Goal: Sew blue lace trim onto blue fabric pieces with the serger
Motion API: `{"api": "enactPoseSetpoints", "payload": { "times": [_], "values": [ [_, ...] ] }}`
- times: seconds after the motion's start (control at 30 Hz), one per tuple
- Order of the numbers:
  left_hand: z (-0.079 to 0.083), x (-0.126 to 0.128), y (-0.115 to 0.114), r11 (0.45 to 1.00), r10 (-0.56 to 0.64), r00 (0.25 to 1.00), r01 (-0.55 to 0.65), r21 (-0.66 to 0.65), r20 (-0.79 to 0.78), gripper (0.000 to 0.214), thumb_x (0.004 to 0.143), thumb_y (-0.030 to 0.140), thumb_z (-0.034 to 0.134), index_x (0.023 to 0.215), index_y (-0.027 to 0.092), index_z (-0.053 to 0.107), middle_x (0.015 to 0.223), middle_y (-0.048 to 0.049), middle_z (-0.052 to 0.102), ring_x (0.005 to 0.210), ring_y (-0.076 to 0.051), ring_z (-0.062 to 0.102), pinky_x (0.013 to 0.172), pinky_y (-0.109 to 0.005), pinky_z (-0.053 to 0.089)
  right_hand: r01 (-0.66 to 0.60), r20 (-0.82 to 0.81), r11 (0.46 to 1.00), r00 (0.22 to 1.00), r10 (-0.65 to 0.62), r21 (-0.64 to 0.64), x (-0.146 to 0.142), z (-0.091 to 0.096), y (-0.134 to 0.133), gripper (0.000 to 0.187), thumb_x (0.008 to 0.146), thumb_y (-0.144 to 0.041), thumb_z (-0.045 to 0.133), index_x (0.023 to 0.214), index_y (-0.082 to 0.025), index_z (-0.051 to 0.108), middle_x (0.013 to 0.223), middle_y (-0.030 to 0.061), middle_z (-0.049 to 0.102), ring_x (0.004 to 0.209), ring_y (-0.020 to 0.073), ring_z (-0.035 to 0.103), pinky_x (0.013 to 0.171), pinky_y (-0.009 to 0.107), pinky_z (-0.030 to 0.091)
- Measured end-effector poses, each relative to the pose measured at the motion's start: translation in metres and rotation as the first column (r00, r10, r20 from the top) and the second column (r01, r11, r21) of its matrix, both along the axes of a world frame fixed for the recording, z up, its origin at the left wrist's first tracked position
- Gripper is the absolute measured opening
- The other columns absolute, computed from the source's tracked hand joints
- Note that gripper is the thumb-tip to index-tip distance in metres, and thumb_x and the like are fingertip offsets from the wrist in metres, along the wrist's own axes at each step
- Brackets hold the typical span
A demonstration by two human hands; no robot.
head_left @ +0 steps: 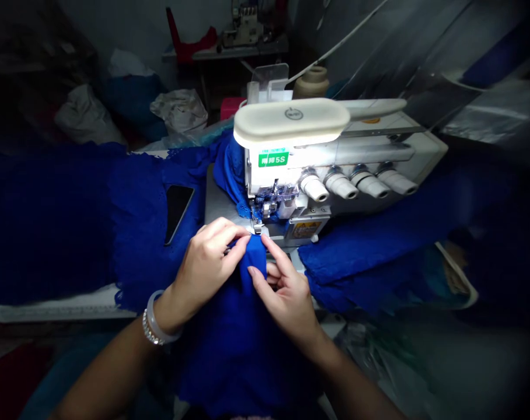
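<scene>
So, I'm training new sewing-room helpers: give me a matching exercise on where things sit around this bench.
Things:
1. smartphone
2. pale bangle
3. lamp bar
4. rear sewing machine

Places:
A. on a table at the back
B. around the wrist of the left hand
C. on the blue lace fabric
D. atop the front overlock machine

Pairs: 1-C, 2-B, 3-D, 4-A

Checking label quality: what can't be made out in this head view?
Edge of the blue fabric: hidden by the left hand and right hand, head view.
Presser foot: too small, head view.
Yellow warning label: too small to read.
Rear sewing machine: cut off by top edge.
</scene>
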State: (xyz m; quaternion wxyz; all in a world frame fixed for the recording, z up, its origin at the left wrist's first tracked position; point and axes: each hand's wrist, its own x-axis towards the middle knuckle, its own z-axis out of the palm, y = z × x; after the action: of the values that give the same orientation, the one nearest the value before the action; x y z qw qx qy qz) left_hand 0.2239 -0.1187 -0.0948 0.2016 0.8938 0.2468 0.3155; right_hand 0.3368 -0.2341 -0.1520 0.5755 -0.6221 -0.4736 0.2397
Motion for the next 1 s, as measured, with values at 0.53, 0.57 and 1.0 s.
{"api": "enactPoseSetpoints", "payload": {
  "times": [0.53,0.57,1.0],
  "values": [
    [-0.002,0.006,0.016,0.984,0.144,0.989,-0.145,0.101,0.02,0.011,0.091,0.019,0.057,0.097,0.017,0.067,0.096,-0.0073,0.066,0.091,-0.019,0.064,0.082,-0.031,0.051,0.091,0.55,0.969,0.809,-0.208,0.231,0.038,0.007,-0.03,0.024,0.087,-0.01,0.063,0.11,-0.017,0.067,0.087,0.0076,0.073,0.08,0.0187,0.069,0.077,0.033,0.058],
    [-0.003,0.002,0.013,0.979,0.158,0.986,-0.164,0.123,0.052,0.014,0.09,0.019,0.059,0.102,0.017,0.066,0.101,-0.0089,0.065,0.096,-0.021,0.063,0.085,-0.033,0.052,0.122,0.673,0.965,0.696,-0.25,0.232,0.05,0.008,-0.035,0.021,0.087,-0.01,0.063,0.106,-0.015,0.068,0.09,0.0107,0.073,0.085,0.0224,0.068,0.08,0.038,0.057],
    [-0.021,0.006,-0.073,0.392,-0.268,0.953,0.24,-0.888,0.14,0.026,0.094,0.039,0.056,0.107,0.022,0.07,0.103,-0.0054,0.075,0.095,-0.018,0.071,0.083,-0.029,0.056,0.193,0.725,0.951,0.616,-0.308,0.24,0.098,0.006,-0.056,0.017,0.083,-0.007,0.056,0.091,-0.019,0.066,0.085,0.0084,0.072,0.085,0.0237,0.068,0.078,0.04,0.055]
  ]
}}
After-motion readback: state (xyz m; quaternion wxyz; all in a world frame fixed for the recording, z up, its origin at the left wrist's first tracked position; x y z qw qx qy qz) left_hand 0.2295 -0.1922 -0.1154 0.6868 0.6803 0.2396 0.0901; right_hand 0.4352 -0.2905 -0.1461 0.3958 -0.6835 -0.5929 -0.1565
